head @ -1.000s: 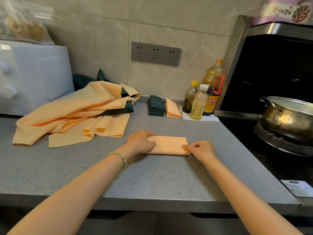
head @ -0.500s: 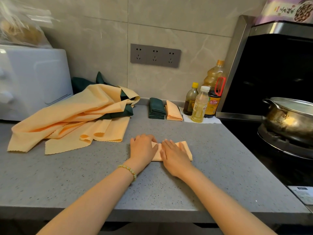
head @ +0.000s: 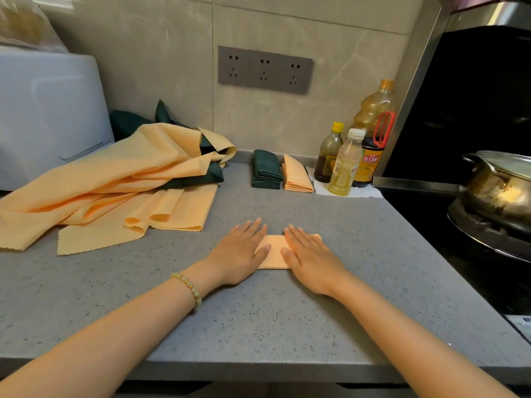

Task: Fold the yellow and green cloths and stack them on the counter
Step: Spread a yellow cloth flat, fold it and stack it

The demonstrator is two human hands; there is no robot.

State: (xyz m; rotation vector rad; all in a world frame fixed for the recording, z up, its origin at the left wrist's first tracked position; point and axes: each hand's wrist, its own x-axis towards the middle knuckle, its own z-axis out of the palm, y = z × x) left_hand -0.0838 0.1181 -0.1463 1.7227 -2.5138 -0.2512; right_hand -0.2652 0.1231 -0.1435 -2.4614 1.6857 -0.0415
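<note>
A small folded yellow cloth (head: 274,252) lies flat on the grey counter (head: 258,326) in the middle. My left hand (head: 241,254) presses its left end with straight fingers. My right hand (head: 309,258) lies flat on its right part, fingers straight. Only the strip between the hands and a far right corner show. At the back stand a folded green stack (head: 265,173) and a folded yellow stack (head: 296,175), side by side. A heap of loose yellow cloths (head: 115,191) with green cloths (head: 201,179) under it fills the left.
A white appliance (head: 48,116) stands at the far left. Three bottles (head: 353,156) stand on a white sheet by the wall. To the right are a steel panel, a black stove and a metal pot (head: 500,191). Sockets (head: 264,70) sit on the tiled wall.
My right hand folded the cloth's right end over, then both hands flattened out on it. The cloth has become shorter. The view has come closer.
</note>
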